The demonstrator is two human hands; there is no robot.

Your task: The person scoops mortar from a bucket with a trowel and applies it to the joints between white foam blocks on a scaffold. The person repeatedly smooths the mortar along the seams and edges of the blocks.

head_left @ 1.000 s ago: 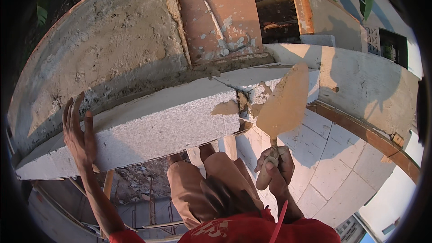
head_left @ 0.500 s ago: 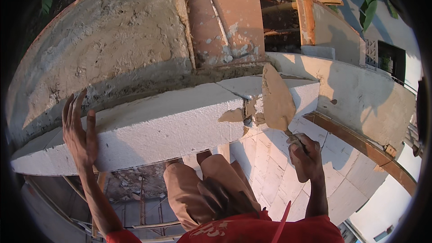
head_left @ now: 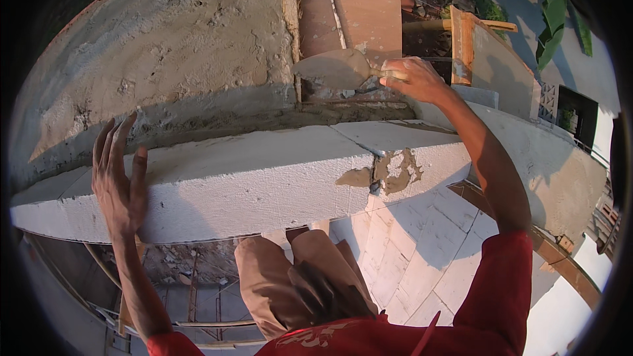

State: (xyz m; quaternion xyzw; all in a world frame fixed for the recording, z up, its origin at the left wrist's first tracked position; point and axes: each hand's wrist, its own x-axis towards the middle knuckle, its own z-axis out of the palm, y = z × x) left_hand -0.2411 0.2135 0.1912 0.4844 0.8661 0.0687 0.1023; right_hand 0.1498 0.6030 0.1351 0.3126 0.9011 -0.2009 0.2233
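My right hand (head_left: 412,79) grips the handle of a trowel (head_left: 333,68), reaching over the wall. The trowel's mortar-coated blade lies flat against the far side of the wall top, at the foot of a reddish slab (head_left: 356,6). My left hand (head_left: 119,181), fingers spread, rests flat on the near face of a long white block (head_left: 237,181) that forms the wall's top course. A smear of mortar (head_left: 389,173) marks the joint between this block and its right neighbour (head_left: 422,148).
A wide grey concrete surface (head_left: 165,46) slopes away beyond the wall. White blockwork (head_left: 402,250) drops below on the right. Scaffold poles (head_left: 198,323) show under my knees (head_left: 297,277). A wooden board (head_left: 465,36) stands at the upper right.
My right hand lifted the trowel from the mortar joint on the white block's face up and over the wall to its far side. My left hand stayed on the block.
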